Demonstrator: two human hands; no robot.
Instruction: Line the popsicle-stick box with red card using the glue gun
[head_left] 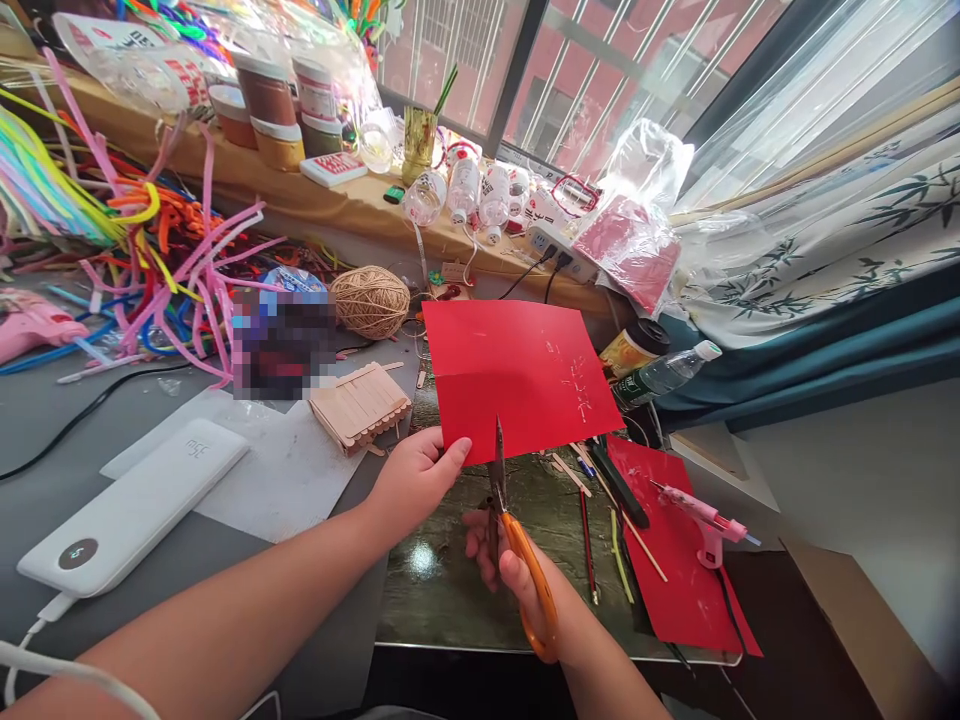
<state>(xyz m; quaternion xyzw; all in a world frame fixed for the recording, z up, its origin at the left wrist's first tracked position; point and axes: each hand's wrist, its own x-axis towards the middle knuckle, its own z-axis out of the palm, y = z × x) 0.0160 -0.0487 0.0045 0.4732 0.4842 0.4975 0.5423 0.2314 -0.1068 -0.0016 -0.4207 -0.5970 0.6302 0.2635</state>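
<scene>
The left hand [420,482] is clamped on the paper [510,365], pinching its near left corner with the thumb on top. That red sheet is held up over the dark tabletop [442,620], some pale marks on its right part. The right hand [525,590] is closed around the orange handles of the scissors [545,615], whose blades point away from the person and meet the near edge of the paper just right of the left thumb. One blade lies over the paper; the other seems to be behind it, though the view doesn't settle that.

To the right, a pink glue gun [701,522] lies on a second red sheet [671,605], near a pencil [587,545]. To the left are a stick box [360,405], a twine ball [371,302] and a white power bank [139,505].
</scene>
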